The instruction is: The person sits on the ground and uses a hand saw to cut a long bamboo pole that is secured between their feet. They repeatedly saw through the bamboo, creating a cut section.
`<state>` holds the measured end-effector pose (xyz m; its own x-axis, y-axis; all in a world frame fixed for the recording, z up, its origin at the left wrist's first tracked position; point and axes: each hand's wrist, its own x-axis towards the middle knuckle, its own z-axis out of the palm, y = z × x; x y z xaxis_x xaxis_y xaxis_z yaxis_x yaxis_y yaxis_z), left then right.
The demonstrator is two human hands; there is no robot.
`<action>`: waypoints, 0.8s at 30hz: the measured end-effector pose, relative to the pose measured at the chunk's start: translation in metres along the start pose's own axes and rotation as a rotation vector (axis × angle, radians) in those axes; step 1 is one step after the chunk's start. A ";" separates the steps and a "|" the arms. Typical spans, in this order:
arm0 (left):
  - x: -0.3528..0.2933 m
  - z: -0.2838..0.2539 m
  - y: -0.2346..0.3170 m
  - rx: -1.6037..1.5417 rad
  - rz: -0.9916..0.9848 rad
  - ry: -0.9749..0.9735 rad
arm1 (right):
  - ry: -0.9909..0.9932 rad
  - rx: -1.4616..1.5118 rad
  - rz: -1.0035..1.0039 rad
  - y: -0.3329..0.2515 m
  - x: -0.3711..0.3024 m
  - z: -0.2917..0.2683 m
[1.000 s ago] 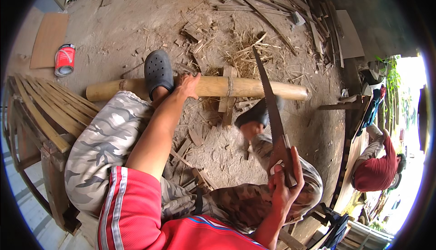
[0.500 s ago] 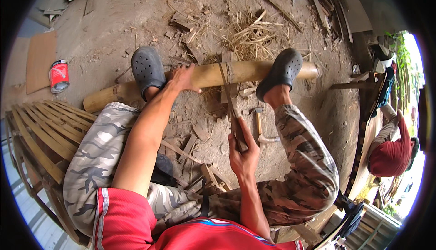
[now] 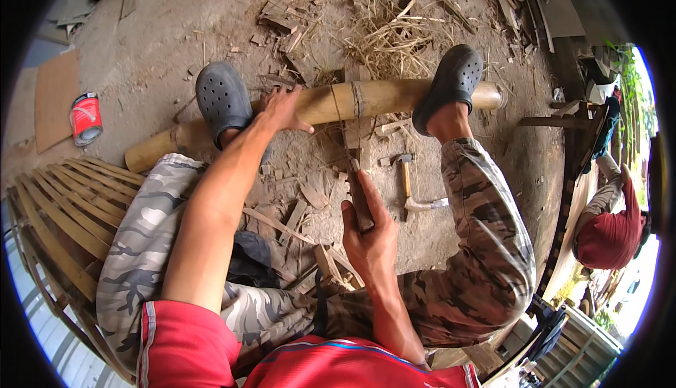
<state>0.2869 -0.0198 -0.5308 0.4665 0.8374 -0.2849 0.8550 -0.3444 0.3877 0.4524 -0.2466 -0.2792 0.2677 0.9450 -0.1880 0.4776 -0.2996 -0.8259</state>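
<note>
I have the right fingers (image 3: 377, 201) clenched around the saw (image 3: 358, 191), which crosses the bamboo pole (image 3: 387, 98) beyond them. I record the left fingers (image 3: 291, 97) spread, resting atop the pole. Hammer (image 3: 406, 177) observed right of the right fingers.

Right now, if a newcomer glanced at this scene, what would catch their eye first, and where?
Probably the long bamboo pole, lying across the upper middle beneath the left shoe and right shoe. Below it, the right hand grips a saw that crosses the pole, right of the left hand resting on it. The red shirt stands out along the lower edge.
</note>
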 end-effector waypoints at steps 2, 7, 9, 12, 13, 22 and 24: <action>0.013 -0.013 0.000 0.034 0.041 -0.136 | -0.009 0.020 0.043 -0.007 0.002 -0.003; 0.025 -0.028 0.009 -0.084 0.046 -0.356 | -0.042 0.027 0.166 -0.030 -0.001 -0.010; 0.015 -0.011 0.006 -0.098 0.043 -0.221 | -0.051 0.008 0.156 -0.036 -0.005 -0.009; 0.001 0.006 0.011 -0.089 0.057 -0.050 | -0.065 -0.010 0.136 -0.043 -0.010 -0.009; 0.001 0.008 0.019 -0.088 0.072 0.004 | -0.075 -0.026 0.160 -0.043 -0.013 -0.011; 0.007 -0.021 0.019 -0.006 0.037 0.015 | 0.001 -0.052 0.012 0.010 0.036 0.026; 0.006 -0.008 0.010 0.033 0.115 0.089 | -0.085 -0.070 0.124 0.006 0.031 0.019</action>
<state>0.2964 -0.0147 -0.5217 0.5409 0.8255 -0.1614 0.8049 -0.4523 0.3841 0.4476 -0.2166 -0.3005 0.2580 0.9068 -0.3334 0.5029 -0.4207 -0.7550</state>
